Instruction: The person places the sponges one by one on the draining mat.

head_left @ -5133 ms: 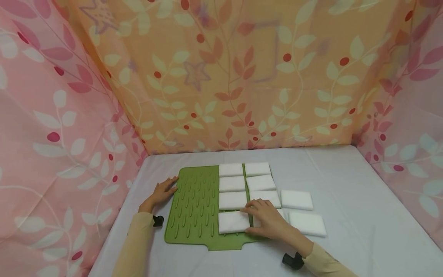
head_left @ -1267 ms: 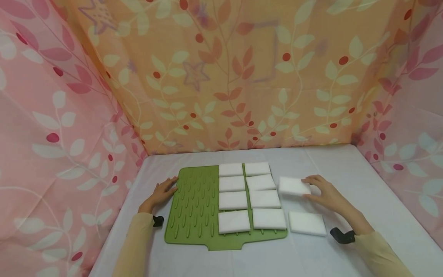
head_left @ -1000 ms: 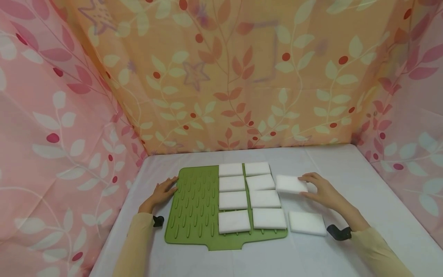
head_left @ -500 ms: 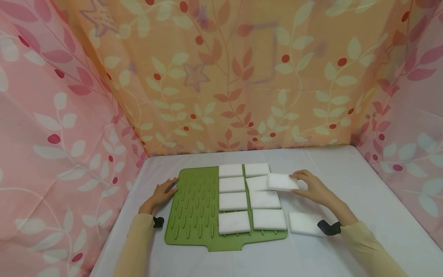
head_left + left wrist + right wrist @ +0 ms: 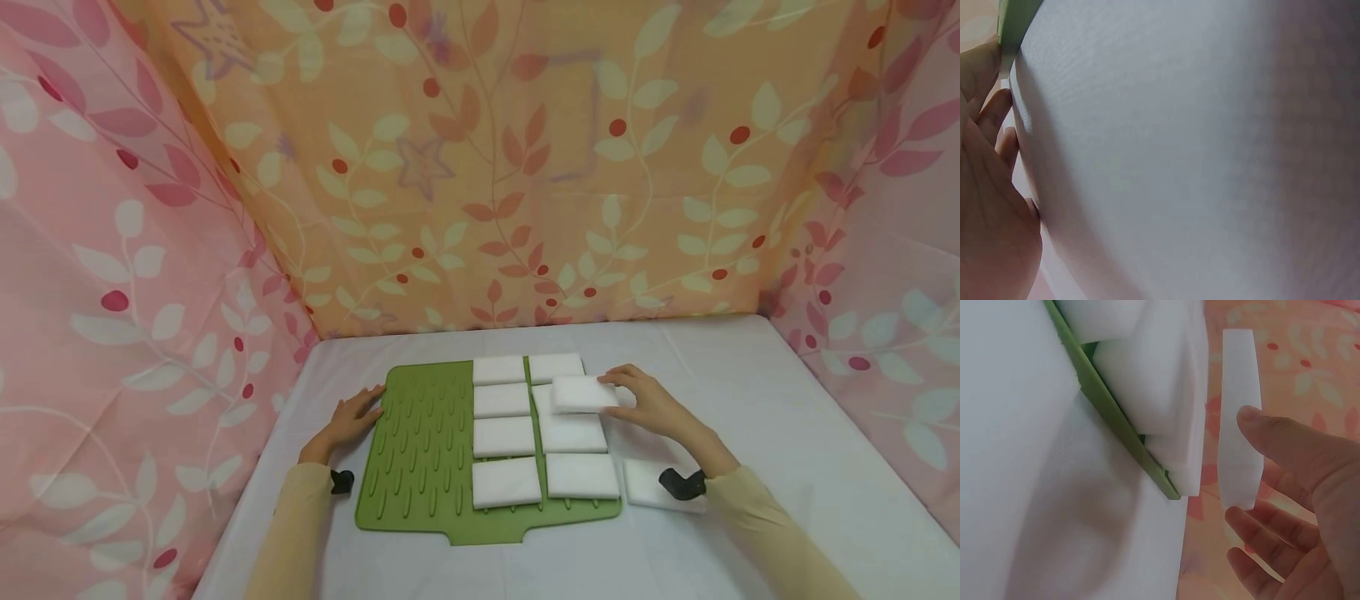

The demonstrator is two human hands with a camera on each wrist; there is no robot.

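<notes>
A white sponge block [image 5: 577,394] is pinched by my right hand [image 5: 648,406], between the thumb on its near edge and fingers on the other side. In the right wrist view the same sponge [image 5: 1239,419] hangs above the mat, apart from the blocks below. It covers part of the right column's second sponge [image 5: 543,402]. Two columns of white sponges lie on the right half of a green ridged mat [image 5: 412,450]. My left hand [image 5: 351,419] rests at the mat's left edge, fingertips touching it; the left wrist view shows the fingers [image 5: 996,115] extended near that green edge.
One more white sponge [image 5: 648,487] lies on the white-covered table [image 5: 810,450] right of the mat, partly behind the right wrist's black camera mount [image 5: 681,483]. Another black mount [image 5: 342,482] sits on the left wrist. Floral curtains [image 5: 495,167] enclose the table's back and sides.
My right hand has picked up a sponge from the table right of the mat and carried it leftward, over the right column. My left hand has stayed in place.
</notes>
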